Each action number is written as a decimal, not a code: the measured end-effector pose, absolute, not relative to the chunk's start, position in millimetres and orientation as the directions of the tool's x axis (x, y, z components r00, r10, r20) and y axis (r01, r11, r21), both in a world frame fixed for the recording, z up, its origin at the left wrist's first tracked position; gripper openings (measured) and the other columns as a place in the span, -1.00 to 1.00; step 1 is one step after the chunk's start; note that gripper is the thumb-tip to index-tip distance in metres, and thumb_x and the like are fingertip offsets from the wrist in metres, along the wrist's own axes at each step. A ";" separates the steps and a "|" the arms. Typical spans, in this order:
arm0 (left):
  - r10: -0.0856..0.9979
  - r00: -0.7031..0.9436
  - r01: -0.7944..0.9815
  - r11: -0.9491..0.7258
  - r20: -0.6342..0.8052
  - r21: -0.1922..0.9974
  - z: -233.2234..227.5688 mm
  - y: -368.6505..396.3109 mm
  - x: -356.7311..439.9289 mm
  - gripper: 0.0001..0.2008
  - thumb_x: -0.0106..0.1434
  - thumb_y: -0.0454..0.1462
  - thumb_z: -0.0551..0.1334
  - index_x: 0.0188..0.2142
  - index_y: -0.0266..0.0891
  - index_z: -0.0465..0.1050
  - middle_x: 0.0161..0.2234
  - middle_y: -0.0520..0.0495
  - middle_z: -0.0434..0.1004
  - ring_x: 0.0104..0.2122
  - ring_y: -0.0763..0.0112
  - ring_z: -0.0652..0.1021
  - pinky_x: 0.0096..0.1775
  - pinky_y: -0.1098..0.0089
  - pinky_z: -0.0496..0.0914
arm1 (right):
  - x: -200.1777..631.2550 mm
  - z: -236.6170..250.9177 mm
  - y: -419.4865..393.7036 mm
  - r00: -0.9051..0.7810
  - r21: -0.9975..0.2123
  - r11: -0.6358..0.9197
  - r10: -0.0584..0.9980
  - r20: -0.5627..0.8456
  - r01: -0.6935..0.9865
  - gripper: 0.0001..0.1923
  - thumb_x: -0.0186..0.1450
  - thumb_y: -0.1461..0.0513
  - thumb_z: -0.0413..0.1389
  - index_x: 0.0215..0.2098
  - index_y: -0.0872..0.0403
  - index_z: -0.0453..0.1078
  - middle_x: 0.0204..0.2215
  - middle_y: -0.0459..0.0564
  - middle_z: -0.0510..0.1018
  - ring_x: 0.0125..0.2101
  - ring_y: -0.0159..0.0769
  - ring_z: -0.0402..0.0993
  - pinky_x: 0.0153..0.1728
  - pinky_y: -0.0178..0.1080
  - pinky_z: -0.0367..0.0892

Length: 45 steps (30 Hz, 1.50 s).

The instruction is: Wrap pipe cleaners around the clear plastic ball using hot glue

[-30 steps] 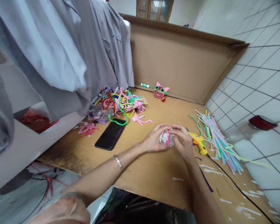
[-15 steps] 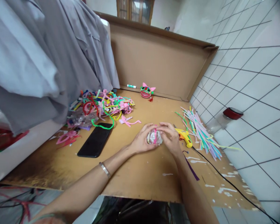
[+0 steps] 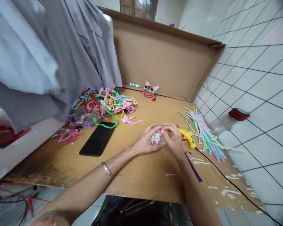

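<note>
Above the middle of the table, my left hand is curled round a clear, rounded plastic piece. A pink pipe cleaner runs as a band over that piece. From the other side, my right hand has its thumb and fingers closed at the band's upper part, pinching it against the plastic. The fingertips hide part of the band. Just right of my right hand lies a yellow glue gun with a black cord. A small pink, green and red animal head stands at the back of the table.
A tangled heap of coloured pipe cleaners lies at the left, behind a black phone. Straight pipe cleaners lie at the right, near a jar with a red lid. A purple ribbon and a cardboard wall are also there.
The view has shifted slightly. Both hands still hold the plastic piece, which has turned a little, and the right fingers have shifted slightly along the pink band.
</note>
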<state>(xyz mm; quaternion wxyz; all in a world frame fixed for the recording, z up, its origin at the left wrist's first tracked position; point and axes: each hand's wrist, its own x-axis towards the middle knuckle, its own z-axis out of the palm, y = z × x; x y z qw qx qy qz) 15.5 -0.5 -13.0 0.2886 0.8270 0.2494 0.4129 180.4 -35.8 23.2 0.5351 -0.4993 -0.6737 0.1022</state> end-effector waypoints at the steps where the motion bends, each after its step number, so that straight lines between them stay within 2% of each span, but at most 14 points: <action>1: 0.652 0.534 0.173 -0.708 0.539 0.684 -13.1 -0.5 15.4 -0.20 0.04 -0.24 0.41 0.26 -0.18 0.19 0.24 -0.30 0.17 0.26 0.01 0.28 0.24 0.06 0.25 | 179.7 23.1 -35.7 0.068 -0.681 0.483 0.787 0.613 0.550 -0.94 0.21 0.24 0.13 -0.41 0.01 0.43 -0.26 0.01 0.56 -0.16 -0.20 0.50 -0.09 -0.13 0.40; 6: 0.643 0.538 0.161 -0.712 0.544 0.683 -13.5 0.2 15.2 -0.20 0.05 -0.23 0.41 0.27 -0.17 0.18 0.23 -0.29 0.18 0.26 0.00 0.28 0.24 0.04 0.25 | 178.9 24.5 -34.6 0.072 -0.737 0.485 0.811 0.580 0.471 -0.96 0.17 0.24 0.14 -0.43 0.01 0.43 -0.31 -0.02 0.56 -0.19 -0.21 0.50 -0.10 -0.15 0.39; 10: 0.646 0.539 0.165 -0.710 0.540 0.684 -13.3 0.9 15.2 -0.18 0.03 -0.25 0.41 0.27 -0.17 0.18 0.24 -0.29 0.18 0.27 0.01 0.27 0.25 0.03 0.24 | 182.1 26.3 -33.1 0.078 -0.818 0.442 0.862 0.501 0.368 -0.96 0.13 0.21 0.19 -0.45 0.01 0.45 -0.32 -0.03 0.58 -0.19 -0.19 0.51 -0.05 -0.13 0.37; 14: 0.643 0.544 0.155 -0.709 0.539 0.688 -13.8 1.6 15.2 -0.18 0.02 -0.25 0.40 0.27 -0.15 0.18 0.25 -0.28 0.16 0.27 0.01 0.26 0.25 0.02 0.23 | 185.0 24.2 -30.9 0.105 -0.889 0.379 0.903 0.416 0.257 -0.91 0.08 0.19 0.25 -0.45 0.01 0.46 -0.30 -0.03 0.58 -0.18 -0.17 0.52 -0.03 -0.11 0.36; 21: 0.625 0.543 0.140 -0.726 0.561 0.673 -13.9 2.5 15.6 -0.22 0.02 -0.26 0.39 0.23 -0.14 0.20 0.23 -0.27 0.20 0.27 0.02 0.25 0.25 0.00 0.22 | 185.3 19.6 -28.6 0.152 -0.936 0.322 0.927 0.342 0.142 -0.82 0.00 0.17 0.31 -0.44 0.01 0.45 -0.31 -0.03 0.58 -0.21 -0.19 0.51 -0.10 -0.14 0.37; 37: 0.640 0.545 0.168 -0.717 0.542 0.677 -9.9 1.0 15.0 -0.34 0.03 -0.25 0.40 0.13 -0.18 0.28 0.22 -0.30 0.21 0.26 0.00 0.27 0.21 0.00 0.26 | 186.1 19.5 -27.2 0.130 -0.947 0.305 0.939 0.317 0.102 -0.78 0.00 0.17 0.32 -0.39 0.00 0.45 -0.32 -0.06 0.57 -0.24 -0.22 0.49 -0.12 -0.16 0.36; 45: 0.642 0.553 0.177 -0.713 0.531 0.679 -10.0 2.7 14.9 -0.34 0.03 -0.24 0.42 0.13 -0.14 0.31 0.20 -0.24 0.24 0.26 0.02 0.28 0.22 0.02 0.26 | 186.8 19.1 -27.8 0.155 -0.959 0.273 0.947 0.281 0.073 -0.77 -0.02 0.17 0.32 -0.39 0.00 0.46 -0.31 -0.06 0.58 -0.23 -0.21 0.48 -0.11 -0.17 0.35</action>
